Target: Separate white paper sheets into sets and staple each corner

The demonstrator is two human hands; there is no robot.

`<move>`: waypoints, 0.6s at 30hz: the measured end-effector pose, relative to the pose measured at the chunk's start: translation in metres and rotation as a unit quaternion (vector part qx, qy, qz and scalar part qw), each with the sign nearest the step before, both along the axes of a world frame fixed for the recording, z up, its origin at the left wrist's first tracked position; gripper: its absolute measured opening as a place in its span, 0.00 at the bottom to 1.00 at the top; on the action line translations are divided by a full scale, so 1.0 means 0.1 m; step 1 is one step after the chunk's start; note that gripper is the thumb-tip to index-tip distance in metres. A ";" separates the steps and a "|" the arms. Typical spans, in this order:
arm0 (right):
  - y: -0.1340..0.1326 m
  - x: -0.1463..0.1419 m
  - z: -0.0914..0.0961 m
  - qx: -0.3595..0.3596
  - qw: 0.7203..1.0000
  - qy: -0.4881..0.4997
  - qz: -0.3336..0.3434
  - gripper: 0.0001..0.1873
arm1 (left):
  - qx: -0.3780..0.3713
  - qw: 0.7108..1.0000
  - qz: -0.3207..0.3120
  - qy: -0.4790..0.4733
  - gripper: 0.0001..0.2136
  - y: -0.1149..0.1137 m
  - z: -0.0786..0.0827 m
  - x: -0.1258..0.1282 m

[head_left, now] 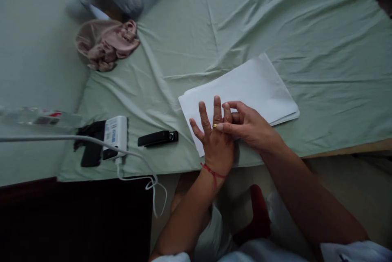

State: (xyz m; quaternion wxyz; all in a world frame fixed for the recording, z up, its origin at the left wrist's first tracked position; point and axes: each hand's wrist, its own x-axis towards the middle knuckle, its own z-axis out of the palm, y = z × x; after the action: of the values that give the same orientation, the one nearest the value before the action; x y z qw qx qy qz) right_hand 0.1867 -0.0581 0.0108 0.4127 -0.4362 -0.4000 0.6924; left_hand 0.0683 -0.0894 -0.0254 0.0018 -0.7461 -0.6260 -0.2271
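Note:
My left hand (pixel 217 143) is palm down with fingers spread, above the near left part of a stack of white paper (pixel 254 78). A gold ring (pixel 214 125) sits on its middle finger, and a red string bracelet (pixel 211 169) circles the wrist. My right hand (pixel 248 125) comes in from the right. Its thumb lies across the base of my left index finger, the tip by the ring, while its other fingers curl around that finger's far side. My left thumb is hidden. Left of the paper lies a black stapler (pixel 157 138).
A white box-like device (pixel 115 137) with a white cable (pixel 143 160) and a black object (pixel 92 147) are at the left. A pink cloth (pixel 110 45) lies farther back. Green cloth (pixel 171 49) covers the table, and a clear plastic bottle (pixel 39 119) shows at the left edge.

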 end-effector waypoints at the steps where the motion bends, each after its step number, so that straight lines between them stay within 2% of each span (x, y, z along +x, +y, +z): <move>1: 0.00 -0.01 0.00 0.008 1.000 -0.013 -0.004 0.29 | 0.002 1.000 -0.001 0.003 0.29 0.00 0.00 0.00; 7: -0.01 -0.03 -0.03 0.019 0.997 -0.071 -0.034 0.27 | -0.007 1.000 -0.013 0.003 0.28 0.00 -0.01 0.02; 13: -0.01 0.01 0.01 -0.004 0.999 -0.032 -0.008 0.24 | -0.047 0.997 -0.058 0.006 0.26 0.05 0.01 0.00; 18: 0.00 0.00 0.04 -0.027 0.999 -0.022 -0.013 0.24 | -0.026 0.998 -0.049 0.007 0.24 0.05 -0.02 -0.01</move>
State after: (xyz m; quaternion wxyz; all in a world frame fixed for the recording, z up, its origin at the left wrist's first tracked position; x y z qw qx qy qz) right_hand 0.1869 -0.0584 0.0147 0.4011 -0.4677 -0.3847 0.6873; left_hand 0.0676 -0.0843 -0.0270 -0.0241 -0.7772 -0.5944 -0.2053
